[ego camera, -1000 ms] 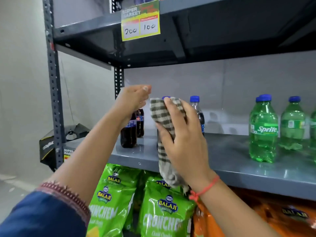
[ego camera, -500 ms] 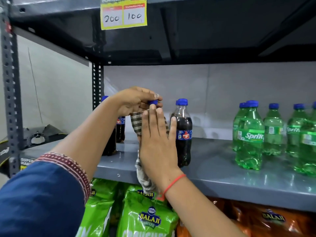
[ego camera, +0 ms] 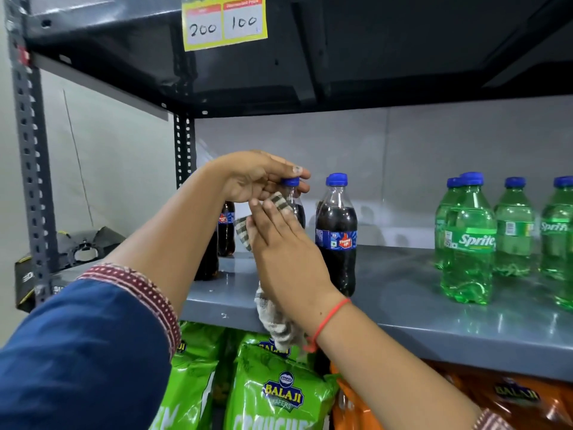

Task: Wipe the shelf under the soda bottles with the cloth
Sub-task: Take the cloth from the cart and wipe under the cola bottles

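Observation:
My left hand (ego camera: 257,178) grips the blue cap of a dark cola bottle (ego camera: 296,203) standing on the grey metal shelf (ego camera: 403,293). My right hand (ego camera: 285,249) presses a checked cloth (ego camera: 276,324) against that bottle's side; the cloth hangs down over the shelf's front edge. A second cola bottle (ego camera: 336,237) stands just to the right, touching my right hand. Two more cola bottles (ego camera: 225,228) stand behind my left forearm, partly hidden.
Several green Sprite bottles (ego camera: 468,243) stand at the shelf's right. Green snack bags (ego camera: 279,392) and orange bags (ego camera: 511,398) fill the level below. A dark upper shelf with a yellow price tag (ego camera: 223,23) hangs overhead. A perforated upright post (ego camera: 29,150) borders the left.
My left hand has closed on the bottle's cap and the right hand has pressed the cloth to the bottle. The view has shifted closer and rightward.

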The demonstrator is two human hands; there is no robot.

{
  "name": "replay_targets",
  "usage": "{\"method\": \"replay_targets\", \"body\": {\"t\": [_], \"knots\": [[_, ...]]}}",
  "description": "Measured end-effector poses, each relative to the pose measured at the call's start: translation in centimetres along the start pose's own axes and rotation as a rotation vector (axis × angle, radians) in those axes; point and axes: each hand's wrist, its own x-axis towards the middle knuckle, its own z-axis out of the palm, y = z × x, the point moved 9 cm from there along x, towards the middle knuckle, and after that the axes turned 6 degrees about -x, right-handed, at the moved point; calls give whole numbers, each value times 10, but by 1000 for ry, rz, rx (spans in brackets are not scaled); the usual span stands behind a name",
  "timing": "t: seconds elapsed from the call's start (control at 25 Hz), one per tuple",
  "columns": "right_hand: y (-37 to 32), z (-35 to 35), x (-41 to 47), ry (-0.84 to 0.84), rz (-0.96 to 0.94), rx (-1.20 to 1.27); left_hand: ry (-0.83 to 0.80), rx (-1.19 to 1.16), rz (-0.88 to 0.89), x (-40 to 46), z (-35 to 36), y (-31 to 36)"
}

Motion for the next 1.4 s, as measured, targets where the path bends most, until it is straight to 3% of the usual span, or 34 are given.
{"method": "replay_targets", "body": {"t": [0.12,0.24,0.32,0.44,0.52,0.64,0.76,0.84,1.0,1.04,1.12,1.28,1.4], "knots": [[-3,-7,-3,-40,-117,-60,24,-23,4,1,-6,-3],[-14,-3,-9,-191,-399,-5,56,-52,6,2,-14,-8],[-16,-2,-4,-214,-516,-92,56,-34,3,3,-14,-8],[-26,23,-2,-417,-647,-199,55,-25,-2,3,-13,-8],[-29,33,-1,-525,-698,-265,61,-42,-2,3,-14,-9],[-32,32,8,-511,-716,-327,63,-54,-8,2,-14,-10],[-29,34,6,-602,-690,-365,58,-78,-9,1,-14,-10],[-24,23,9,-459,-682,-346,56,-79,-6,1,-13,-11],[-23,-18,6,63,-682,-179,57,-88,1,2,-13,-11],[-24,-19,1,92,-700,-170,61,-90,1,2,-13,-11],[-26,-13,-5,78,-739,-113,68,-89,1,3,-14,-11],[-23,23,-6,-206,-739,-201,63,-86,4,2,-14,-11],[-18,18,-3,-162,-790,-242,64,-88,3,2,-14,-12]]}}
